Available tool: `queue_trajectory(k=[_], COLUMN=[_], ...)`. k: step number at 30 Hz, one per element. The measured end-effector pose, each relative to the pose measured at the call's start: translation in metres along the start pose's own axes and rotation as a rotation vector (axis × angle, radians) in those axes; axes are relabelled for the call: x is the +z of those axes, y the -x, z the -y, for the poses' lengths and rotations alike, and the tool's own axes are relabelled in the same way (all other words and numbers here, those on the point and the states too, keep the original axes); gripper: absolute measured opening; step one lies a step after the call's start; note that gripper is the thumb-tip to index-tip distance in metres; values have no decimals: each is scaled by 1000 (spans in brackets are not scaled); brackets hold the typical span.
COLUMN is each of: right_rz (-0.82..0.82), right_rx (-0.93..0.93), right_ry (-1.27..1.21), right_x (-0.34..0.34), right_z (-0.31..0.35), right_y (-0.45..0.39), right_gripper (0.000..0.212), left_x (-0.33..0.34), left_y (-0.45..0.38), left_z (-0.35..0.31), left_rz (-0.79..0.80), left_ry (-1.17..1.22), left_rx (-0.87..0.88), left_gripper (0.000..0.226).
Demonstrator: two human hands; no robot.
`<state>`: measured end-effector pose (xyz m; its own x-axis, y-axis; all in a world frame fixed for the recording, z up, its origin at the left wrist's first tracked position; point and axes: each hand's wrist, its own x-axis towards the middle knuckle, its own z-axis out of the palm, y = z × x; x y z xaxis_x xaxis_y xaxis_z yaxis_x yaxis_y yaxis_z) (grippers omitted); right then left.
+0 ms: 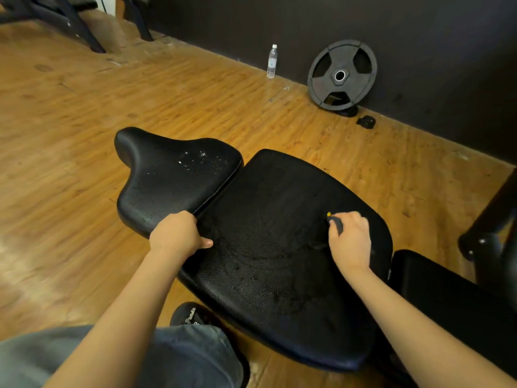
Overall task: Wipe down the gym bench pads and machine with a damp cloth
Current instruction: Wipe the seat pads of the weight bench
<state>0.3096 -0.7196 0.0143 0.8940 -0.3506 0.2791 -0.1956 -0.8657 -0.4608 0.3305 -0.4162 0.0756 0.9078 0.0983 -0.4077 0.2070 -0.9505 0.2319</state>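
1. Two hands are at work on the bench pads. The left hand point(179, 233) rests on the near edge of the seat pad point(173, 177), at the seam where it meets the larger pad; the fingers curl over the edge and the thumb lies out along the pad.
2. The right hand point(349, 239) is closed around a dark cloth point(335, 223), which it presses against the main pad point(274, 247) on its right half. A small yellow spot shows at the top of the cloth; what it is cannot be told.
3. The main pad is black and textured, with wet streaks and curved wipe marks across the middle and lower part.
4. The seat pad, saddle-shaped, lies just beside the main pad to the left. Water droplets sit on its upper surface, thickest near the centre-right.
5. A third black pad point(447, 298) lies to the right of the main pad, partly cut off by the picture edge.
6. Below the arms are the person's grey trouser leg point(181, 357) and a black shoe point(193, 317) on the wooden floor point(84, 135).
7. A water bottle point(272, 61) stands upright at the foot of the dark wall point(363, 23).
8. A weight plate point(342, 74) leans against that wall, well apart from the bench, with a small black object point(366, 121) on the floor just beside it.
9. Dark machine frames point(84, 26) stand at the upper left.
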Motion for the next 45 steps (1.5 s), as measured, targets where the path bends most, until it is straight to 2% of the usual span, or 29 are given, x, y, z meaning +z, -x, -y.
queue_trajectory(k=[3, 5, 7, 12, 15, 17, 20, 24, 27, 29, 31, 34, 41, 45], right_rz=[-59, -44, -7, 164, 227, 229, 168, -75, -207, -238, -236, -178, 85, 130], right_rx=[200, 227, 113, -327, -462, -476, -252, 219, 530, 658, 678, 593, 35, -85], right_ry=[-35, -74, -87, -158, -124, -103, -77, 39, 31, 49, 64, 74, 52, 78], right_x=[13, 21, 29, 42, 33, 27, 14, -10, -13, -9, -1, 20, 84, 93], right_z=[28, 52, 80, 126, 111, 94, 59, -9, -23, -14, 1, 38, 164, 172], right_y=[-20, -24, -19, 31, 48, 46, 32, 11, -14, -31, -44, -63, -92, -96], right_gripper=[24, 28, 30, 29, 33, 31, 29, 30, 32, 33, 32, 27, 20, 24], left_x=[-2, -3, -4, -6, -5, -4, -1, 4, 5, 10, 17, 22, 18, 19], left_y=[-2, -3, -4, -3, -1, 0, 3, 5, 4, 4, 6, -1, -5, -5], left_z=[-2, -3, -4, -6, -6, -5, -5, 1, 1, -7, -20, -26, -32, -28], left_rz=[4, 14, 11, 11, -1, 7, 8, -32, -54, -36, 7, 23, 59, 53], left_ry=[-7, -6, -11, -23, -26, -25, -65, -104, -75, -28, -39, -65, -121, -105], left_rx=[-26, -47, -55, -76, -69, -67, -32, 13, 36, 113, 236, 299, 286, 302], left_gripper=[60, 62, 61, 63, 61, 60, 55, 63, 69, 82, 87, 86, 85, 87])
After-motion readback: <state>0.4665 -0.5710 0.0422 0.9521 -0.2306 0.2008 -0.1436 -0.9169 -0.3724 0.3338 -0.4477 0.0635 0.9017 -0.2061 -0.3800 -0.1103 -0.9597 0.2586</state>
